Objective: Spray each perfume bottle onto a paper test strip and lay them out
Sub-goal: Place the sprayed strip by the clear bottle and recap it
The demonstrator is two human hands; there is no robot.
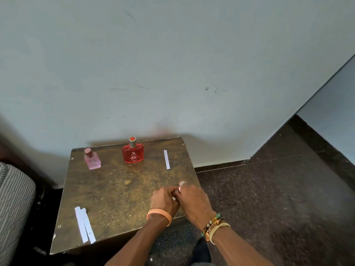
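A red perfume bottle with a grey cap stands at the back middle of the small brown table. A smaller pink perfume bottle stands to its left. One white paper test strip lies at the back right. Two more paper strips lie side by side at the near left corner. My left hand and my right hand meet at the table's near right edge. Their fingers curl round a small shiny object that is mostly hidden between them.
The table stands against a pale blue wall. Dark speckled floor lies to the right and in front. A striped grey cushion sits at the left edge of view.
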